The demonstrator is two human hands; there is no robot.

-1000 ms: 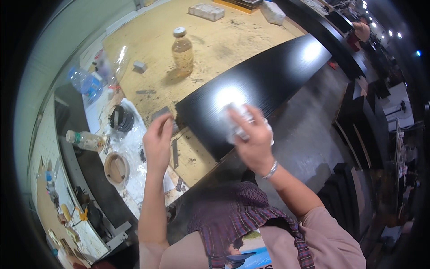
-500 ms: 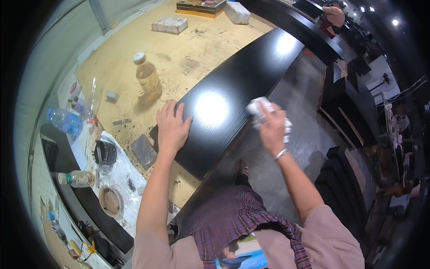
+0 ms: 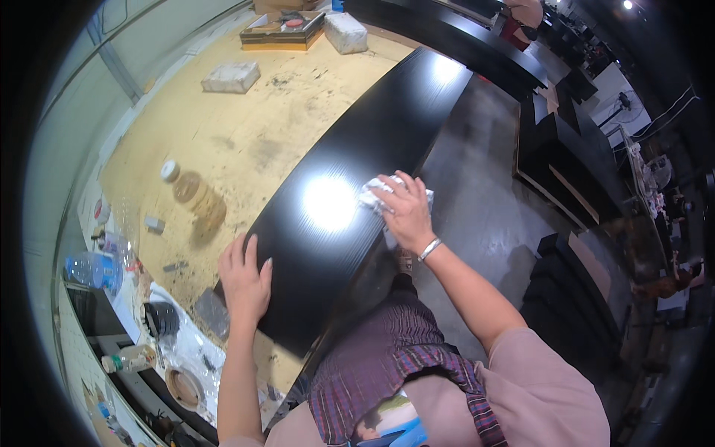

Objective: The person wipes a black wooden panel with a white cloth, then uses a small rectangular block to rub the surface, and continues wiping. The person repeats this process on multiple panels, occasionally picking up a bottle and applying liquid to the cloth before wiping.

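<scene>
A long black wood-grain panel point(image 3: 298, 276) lies along the right side of the yellowish worktable, its glossy top reflecting a bright light. My left hand point(image 3: 244, 283) rests at the panel's left edge, fingers stretched and thumb apart on the black surface. In my right hand point(image 3: 410, 216) is a crumpled white cloth point(image 3: 370, 197), held at the panel's right edge; the fingers cover much of it. A bottle of amber liquid point(image 3: 195, 195) with a white cap stands on the table left of the panel. Close to my left wrist lies a flat grey square piece point(image 3: 213, 311).
White wrapped blocks point(image 3: 231, 77) and a shallow box point(image 3: 281, 34) sit at the table's far end. Bottles, a black brush point(image 3: 159, 319) and a tape roll point(image 3: 183, 387) crowd the left side. Black panels point(image 3: 570, 160) stand across the grey floor; another person point(image 3: 523, 16) is far off.
My right hand has moved left with the cloth, from beside the panel onto its right edge. The view has shifted, while my left hand stays at the panel's left edge.
</scene>
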